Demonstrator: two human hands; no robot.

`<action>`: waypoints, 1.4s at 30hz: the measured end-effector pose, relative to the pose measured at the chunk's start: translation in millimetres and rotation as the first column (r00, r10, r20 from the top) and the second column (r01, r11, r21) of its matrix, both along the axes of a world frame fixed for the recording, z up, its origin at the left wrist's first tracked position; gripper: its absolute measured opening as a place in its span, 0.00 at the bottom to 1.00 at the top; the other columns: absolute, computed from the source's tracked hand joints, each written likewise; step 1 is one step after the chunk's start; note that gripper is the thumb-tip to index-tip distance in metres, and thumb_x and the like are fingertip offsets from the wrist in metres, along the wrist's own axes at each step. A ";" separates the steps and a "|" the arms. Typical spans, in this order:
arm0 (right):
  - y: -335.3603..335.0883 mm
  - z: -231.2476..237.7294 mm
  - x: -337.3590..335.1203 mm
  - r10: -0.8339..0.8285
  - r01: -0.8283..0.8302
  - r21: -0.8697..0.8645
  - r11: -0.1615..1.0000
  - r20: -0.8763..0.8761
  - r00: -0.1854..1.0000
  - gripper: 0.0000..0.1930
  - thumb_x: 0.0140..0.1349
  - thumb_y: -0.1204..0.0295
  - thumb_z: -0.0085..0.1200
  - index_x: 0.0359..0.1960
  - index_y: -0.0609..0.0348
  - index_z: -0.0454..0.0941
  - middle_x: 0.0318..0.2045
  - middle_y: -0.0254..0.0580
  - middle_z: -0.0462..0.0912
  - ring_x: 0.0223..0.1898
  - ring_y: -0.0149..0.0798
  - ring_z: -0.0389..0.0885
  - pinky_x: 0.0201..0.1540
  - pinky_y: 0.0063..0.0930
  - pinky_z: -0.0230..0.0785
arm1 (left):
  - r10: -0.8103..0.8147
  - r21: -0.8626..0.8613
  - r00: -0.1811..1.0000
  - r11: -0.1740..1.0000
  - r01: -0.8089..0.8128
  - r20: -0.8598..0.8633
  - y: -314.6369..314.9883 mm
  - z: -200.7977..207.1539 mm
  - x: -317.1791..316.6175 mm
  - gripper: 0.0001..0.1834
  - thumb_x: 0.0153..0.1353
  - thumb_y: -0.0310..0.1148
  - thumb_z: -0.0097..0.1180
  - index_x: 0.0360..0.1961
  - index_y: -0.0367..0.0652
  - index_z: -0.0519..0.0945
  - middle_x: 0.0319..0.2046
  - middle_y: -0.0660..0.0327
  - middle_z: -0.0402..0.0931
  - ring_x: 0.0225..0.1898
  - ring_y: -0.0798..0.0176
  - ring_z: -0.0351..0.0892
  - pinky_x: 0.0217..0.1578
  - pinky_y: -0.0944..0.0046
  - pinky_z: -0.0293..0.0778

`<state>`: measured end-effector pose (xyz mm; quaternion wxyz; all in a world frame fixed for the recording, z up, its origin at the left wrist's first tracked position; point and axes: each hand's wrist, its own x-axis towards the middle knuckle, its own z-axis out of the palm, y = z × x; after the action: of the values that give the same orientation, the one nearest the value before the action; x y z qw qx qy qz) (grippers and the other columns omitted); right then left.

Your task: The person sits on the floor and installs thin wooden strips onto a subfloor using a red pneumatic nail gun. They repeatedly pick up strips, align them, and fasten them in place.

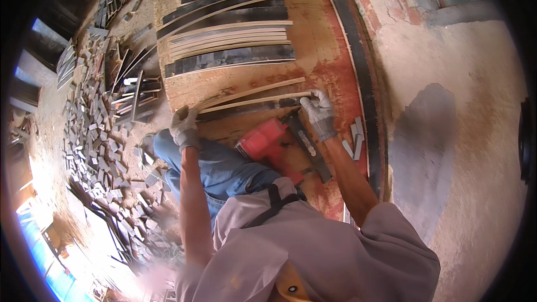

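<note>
I sit over a wide tan wooden board with red stains [319, 45], holding a long, thin, pale-edged wooden strip [257, 102] crosswise in front of me, on the near part of the board. My left hand in a pale grey knitted glove [184, 126] is closed around the strip's left end, fingers curled; I cannot tell whether it also has hold of the second pale strip [254, 90], which slants away just beyond. My right hand in a matching glove [320, 112] is nearly closed, thumb and fingers pinching the right end. The step in hand looks like lining up strips; the next move probably calls for bringing their edges level and keeping both ends steady before the red tool with a long black bar [263, 138], perhaps a nail gun, near my legs, is picked up. The held strip looks straight and slender, its upper edge light and raw, with a dark, scuffed face showing on its near side. Farther off lies a row of similar pale and black strips [229, 39]; to the left spreads a heap of small grey blocks [100, 128].
</note>
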<state>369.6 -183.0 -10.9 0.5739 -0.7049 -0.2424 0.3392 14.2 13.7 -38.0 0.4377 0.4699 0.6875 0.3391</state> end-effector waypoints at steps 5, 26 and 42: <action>15.3 16.4 20.0 -0.120 0.142 0.053 0.989 -0.299 0.947 0.05 0.68 0.75 0.58 0.42 0.63 0.79 0.31 0.32 0.83 0.26 0.27 0.82 0.24 0.23 0.82 | 0.079 -0.065 0.992 0.995 -0.073 0.096 7.6 -12.6 -4.6 0.19 0.54 0.32 0.74 0.45 0.35 0.85 0.37 0.57 0.85 0.35 0.66 0.82 0.37 0.68 0.79; 55.8 2.2 5.5 -0.353 0.330 -0.136 0.934 -0.223 0.909 0.11 0.64 0.72 0.63 0.43 0.66 0.83 0.29 0.34 0.83 0.22 0.25 0.78 0.18 0.21 0.78 | 0.157 -0.193 0.935 0.976 -0.098 0.317 -13.2 31.4 15.6 0.17 0.60 0.28 0.67 0.48 0.31 0.84 0.38 0.53 0.84 0.37 0.61 0.83 0.35 0.61 0.86; 31.4 0.1 -16.8 -0.233 0.203 -0.209 0.957 -0.132 0.963 0.09 0.63 0.74 0.63 0.44 0.62 0.84 0.34 0.32 0.86 0.29 0.23 0.80 0.27 0.20 0.77 | 0.044 -0.163 0.992 0.986 -0.024 0.115 -21.7 33.3 -24.9 0.20 0.56 0.24 0.68 0.49 0.25 0.81 0.37 0.54 0.84 0.32 0.66 0.82 0.32 0.70 0.80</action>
<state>352.8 -151.5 -10.8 0.5536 -0.7514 -0.0834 0.3492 -10.6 -8.1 -4.7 0.5084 0.4002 0.6935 0.3169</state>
